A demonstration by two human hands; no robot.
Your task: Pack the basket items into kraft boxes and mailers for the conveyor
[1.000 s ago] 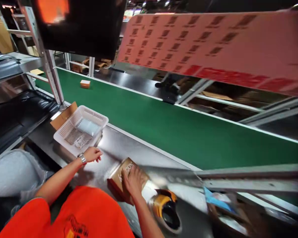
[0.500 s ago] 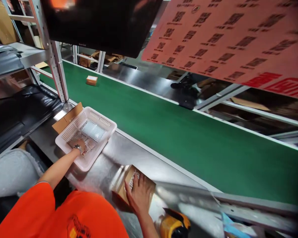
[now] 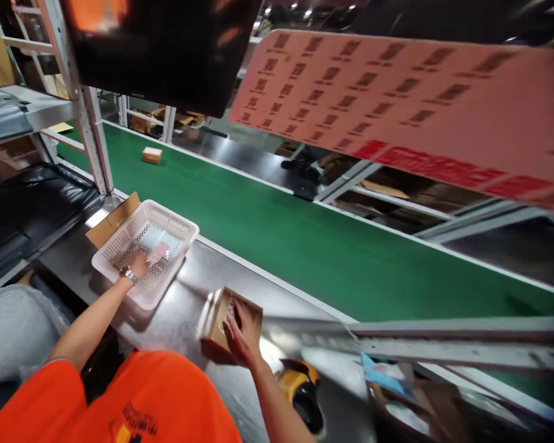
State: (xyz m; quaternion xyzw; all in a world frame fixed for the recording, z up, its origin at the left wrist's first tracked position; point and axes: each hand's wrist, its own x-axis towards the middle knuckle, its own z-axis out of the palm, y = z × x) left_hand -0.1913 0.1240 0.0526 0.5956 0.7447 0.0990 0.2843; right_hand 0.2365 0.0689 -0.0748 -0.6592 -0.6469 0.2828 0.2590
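The cardboard box (image 3: pixel 250 303) is sitting on the metal table (image 3: pixel 187 292), just below the middle of the view at 6 o'clock. The right hand (image 3: pixel 242 332) is resting on its top face, fingers partly open and bent against the cardboard; it is pressing on the box and is not wrapping around it.

At 10 o'clock from the box, the white basket (image 3: pixel 148 301) is standing on the same table, well apart from the box. The left hand (image 3: pixel 139 264) is reaching into it, its fingers closing on the edge of 1 small pinkish packet (image 3: pixel 159 251). A pale blue-white item (image 3: pixel 153 235) is lying in the basket beyond that packet. A cardboard flap (image 3: pixel 113 221) is standing beside the basket's outer left side.

At 4 o'clock from the box, 1 yellow-and-black device (image 3: pixel 300 391) is lying near the right forearm, its outline blurring.

Farther out, at 12 o'clock, the green conveyor belt (image 3: pixel 268 231) is running past the table's far edge. 1 small box (image 3: pixel 152 155) is sitting on the belt at 11 o'clock. The dark monitor (image 3: pixel 161 61) is hanging above it, also at 11 o'clock, and the pink board (image 3: pixel 332 92) with its printed codes is hanging at 1 o'clock, the small print blurring.
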